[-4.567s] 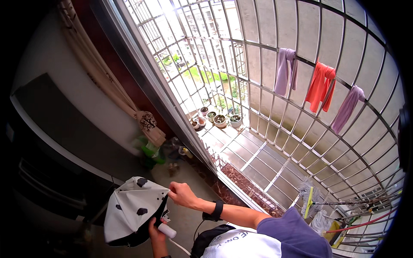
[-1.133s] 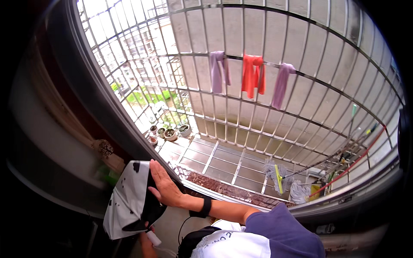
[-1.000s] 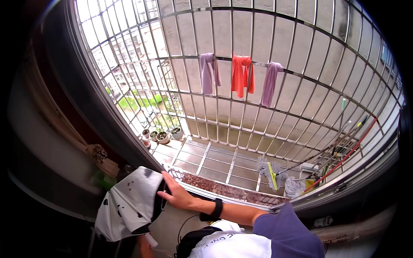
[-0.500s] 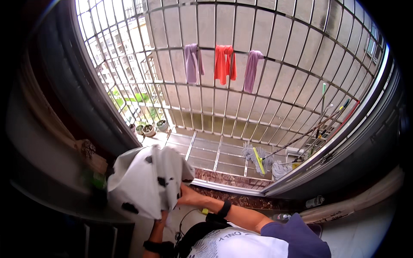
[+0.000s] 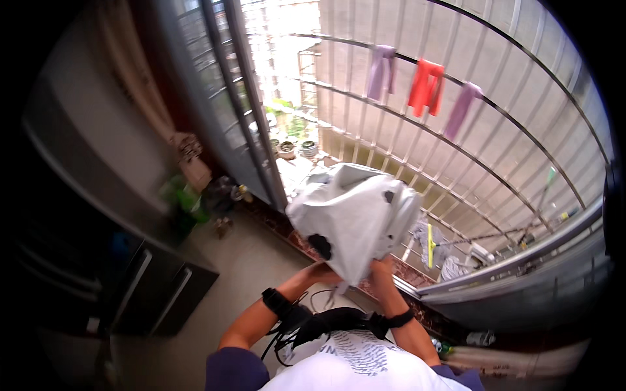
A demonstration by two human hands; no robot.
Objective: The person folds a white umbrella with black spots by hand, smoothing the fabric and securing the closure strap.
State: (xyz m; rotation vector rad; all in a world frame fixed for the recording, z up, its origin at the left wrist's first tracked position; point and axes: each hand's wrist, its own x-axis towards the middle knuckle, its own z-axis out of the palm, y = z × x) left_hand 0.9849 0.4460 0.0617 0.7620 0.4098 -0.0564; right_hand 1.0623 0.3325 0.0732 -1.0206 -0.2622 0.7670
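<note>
Working remotely, I have my left grip (image 5: pixel 321 272) and right grip (image 5: pixel 381 268) at the lower folds of a black-patched white umbrella (image 5: pixel 352 218), bunched just beyond them; how tightly each closes, I cannot tell. Even, two-sided support should steady it.

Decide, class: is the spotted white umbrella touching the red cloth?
Apart. In the head view, the red cloth appears above the spotted white umbrella, with a plain gap between them.
</note>
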